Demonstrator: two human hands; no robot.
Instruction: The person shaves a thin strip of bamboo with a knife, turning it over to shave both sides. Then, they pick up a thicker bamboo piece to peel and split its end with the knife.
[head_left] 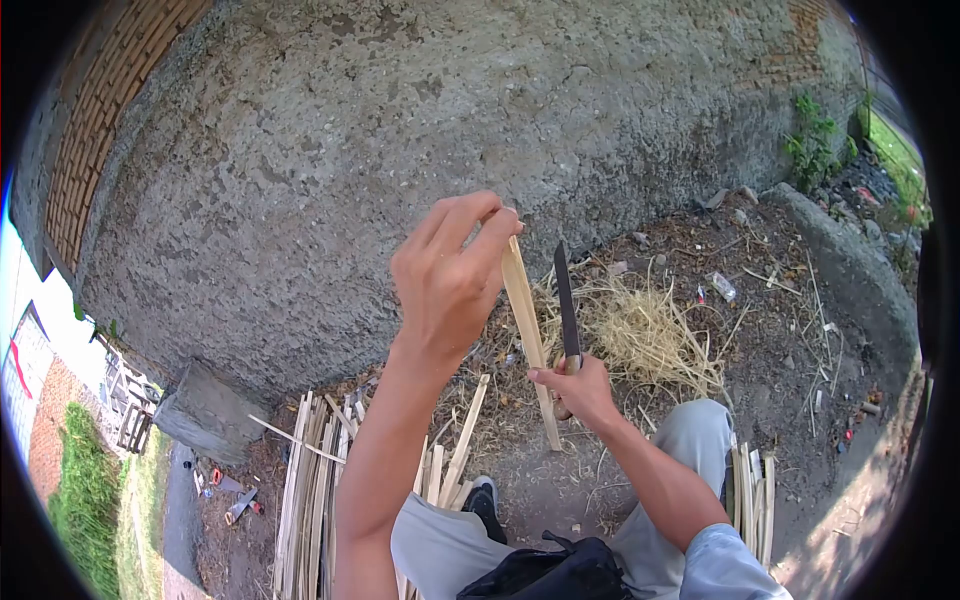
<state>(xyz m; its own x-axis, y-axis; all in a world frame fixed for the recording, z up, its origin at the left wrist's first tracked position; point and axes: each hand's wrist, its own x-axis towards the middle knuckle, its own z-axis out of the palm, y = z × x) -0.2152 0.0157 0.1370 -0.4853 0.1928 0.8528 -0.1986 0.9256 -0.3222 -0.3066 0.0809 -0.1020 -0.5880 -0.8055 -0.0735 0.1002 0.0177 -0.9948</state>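
My left hand (450,265) is raised in front of the wall, its fingers pinching the top end of a pale bamboo strip (522,310). The strip hangs down at a slight slant, its lower end over the ground between my legs. Lower and to the right, my right hand (580,390) is closed around the handle of a knife (568,310). The dark blade points upward, beside the strip and a little apart from it. My right thumb lies right at the strip's edge.
A heap of curly shavings (645,335) lies ahead on the dirt. Long strips (305,500) are piled at my left, and shorter ones (755,500) at my right. A rough wall (400,130) rises ahead. A hand saw (240,507) lies far left. A clear plastic bottle (723,287) lies right.
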